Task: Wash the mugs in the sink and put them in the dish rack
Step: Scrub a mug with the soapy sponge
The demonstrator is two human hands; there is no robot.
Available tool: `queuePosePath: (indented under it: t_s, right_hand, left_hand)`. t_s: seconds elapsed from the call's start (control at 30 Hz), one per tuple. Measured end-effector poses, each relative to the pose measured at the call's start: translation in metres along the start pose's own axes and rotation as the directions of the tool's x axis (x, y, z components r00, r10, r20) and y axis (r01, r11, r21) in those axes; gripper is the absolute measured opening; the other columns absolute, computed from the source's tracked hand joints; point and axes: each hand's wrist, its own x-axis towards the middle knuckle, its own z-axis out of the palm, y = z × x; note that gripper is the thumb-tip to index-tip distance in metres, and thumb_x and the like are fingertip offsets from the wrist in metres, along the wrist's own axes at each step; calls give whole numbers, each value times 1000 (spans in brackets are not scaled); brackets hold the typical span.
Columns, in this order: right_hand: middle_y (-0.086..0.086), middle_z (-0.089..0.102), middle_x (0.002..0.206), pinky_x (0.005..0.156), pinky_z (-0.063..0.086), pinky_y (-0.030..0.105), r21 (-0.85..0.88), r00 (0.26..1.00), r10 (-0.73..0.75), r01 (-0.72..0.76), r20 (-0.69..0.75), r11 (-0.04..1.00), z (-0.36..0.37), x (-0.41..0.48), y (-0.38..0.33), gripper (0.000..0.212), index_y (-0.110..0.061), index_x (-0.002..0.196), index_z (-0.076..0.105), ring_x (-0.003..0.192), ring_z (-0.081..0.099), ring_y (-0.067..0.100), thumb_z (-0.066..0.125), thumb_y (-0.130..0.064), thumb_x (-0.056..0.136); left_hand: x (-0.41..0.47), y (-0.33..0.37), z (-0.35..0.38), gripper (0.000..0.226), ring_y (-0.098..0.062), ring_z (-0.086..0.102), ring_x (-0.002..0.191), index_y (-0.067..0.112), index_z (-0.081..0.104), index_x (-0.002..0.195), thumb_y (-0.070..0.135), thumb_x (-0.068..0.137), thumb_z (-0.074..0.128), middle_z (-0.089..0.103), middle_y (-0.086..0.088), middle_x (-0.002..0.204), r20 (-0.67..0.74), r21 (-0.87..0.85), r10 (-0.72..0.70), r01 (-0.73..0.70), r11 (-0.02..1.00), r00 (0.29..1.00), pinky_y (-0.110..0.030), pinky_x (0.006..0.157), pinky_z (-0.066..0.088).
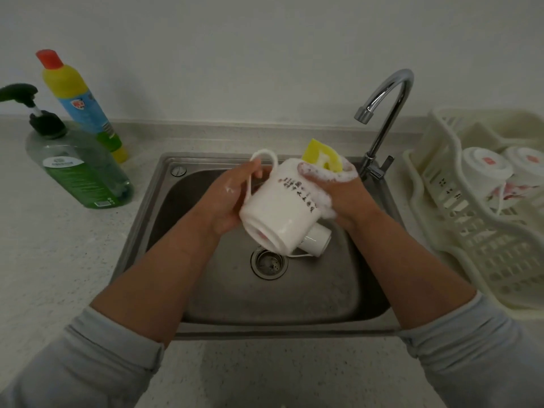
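1. Left grip (232, 198) curls round the white mug (282, 213), fingers at its handle, holding it tilted over the sink (265, 304).
2. Right grip (338, 195), foamy, clutches a yellow sponge (323, 156) against the mug's mouth.
3. Second mug (318, 240) lies in the basin beneath; two more mugs (482, 169) sit upturned in the dish rack (459, 245) at right.

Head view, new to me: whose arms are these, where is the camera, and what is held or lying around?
No machine here: a person's two bare hands, filmed by one camera worn on the head, looking down. The left hand grips a white mug by its handle over the sink; the right hand holds a foamy yellow sponge at its rim. A second mug lies in the sink. Two more mugs rest base-up in the rack on the right; a pump bottle and a yellow bottle stand on the left.
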Motion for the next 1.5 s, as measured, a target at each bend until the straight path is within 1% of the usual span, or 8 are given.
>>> queuePosePath:
  t_s: [0.2, 0.33, 0.47, 0.63, 0.83, 1.13, 1.37, 1.5]
  right_hand:
    - [-6, 65, 68, 62, 53, 24, -86, 981, -67, 52, -181, 995, 9, 4, 8, 17, -15, 79, 56, 65, 63, 8, 67, -2, 81]
    - [-10, 51, 76, 72, 47, 21, -522, 878, -317, 93, -358, 848, 13, 11, 13, 33, -31, 77, 43, 67, 51, -3, 61, -5, 88]
    - [-7, 54, 101, 75, 40, 1, -647, 943, -282, 106, -175, 755, 17, 6, 11, 38, -25, 104, 47, 82, 53, -15, 58, 6, 85]
    - [5, 41, 138, 111, 33, 38, -716, 962, -130, 266, 240, 645, 19, -3, 24, 46, -26, 124, 49, 129, 42, 21, 58, -37, 81]
    - [-7, 61, 79, 65, 47, 9, -647, 982, -171, 180, 79, 741, 11, -12, 37, 0, -9, 79, 65, 68, 58, -10, 65, -8, 79]
    - [-14, 38, 83, 62, 38, 12, -746, 924, -320, 63, -207, 663, 12, 8, 38, 49, -35, 77, 36, 72, 38, -3, 63, 5, 77]
    - [-1, 62, 79, 82, 45, 24, -898, 875, -378, 394, 302, 194, 30, -1, 41, 17, -21, 75, 61, 78, 57, 14, 47, -27, 82]
    - [9, 58, 104, 90, 41, 21, -827, 903, -412, 319, 118, 463, 13, -18, 41, 17, -12, 98, 62, 103, 55, 32, 55, -10, 82]
  left_hand:
    - [-7, -7, 17, 49, -13, 62, 88, 17, 52, 42, 26, 89, 54, 66, 4, 64, -143, -350, -74, 20, 937, 987, -35, 89, 48]
    - [-12, -12, 26, 42, -12, 60, 84, 13, 49, 52, 23, 92, 51, 64, 6, 53, -265, -432, -63, -61, 900, 962, -32, 81, 47]
    - [-13, -6, 32, 33, -15, 64, 72, 9, 66, 65, 23, 93, 52, 67, 0, 66, -388, -378, -62, -98, 921, 919, -32, 68, 53]
    - [-7, 3, 32, 20, -14, 58, 72, 9, 57, 76, 19, 93, 52, 57, -1, 71, -452, -446, -91, -136, 885, 887, -33, 84, 51]
    - [-2, -6, 32, 36, -14, 49, 70, 15, 53, 57, 18, 93, 52, 49, 1, 64, -550, -246, 15, -179, 952, 835, -30, 78, 44]
    - [-9, -9, 50, 29, -11, 44, 65, 15, 55, 62, 13, 91, 53, 45, 3, 64, -541, 70, 227, -226, 972, 810, -25, 64, 37]
    - [-3, -1, 42, 30, -12, 52, 62, 12, 54, 59, 10, 89, 54, 52, 1, 59, -547, -103, 175, -274, 956, 818, -27, 69, 45]
    - [-7, -1, 34, 54, -7, 46, 57, 18, 57, 39, 6, 91, 51, 47, 8, 45, -506, -233, 162, -315, 920, 847, -23, 74, 41]
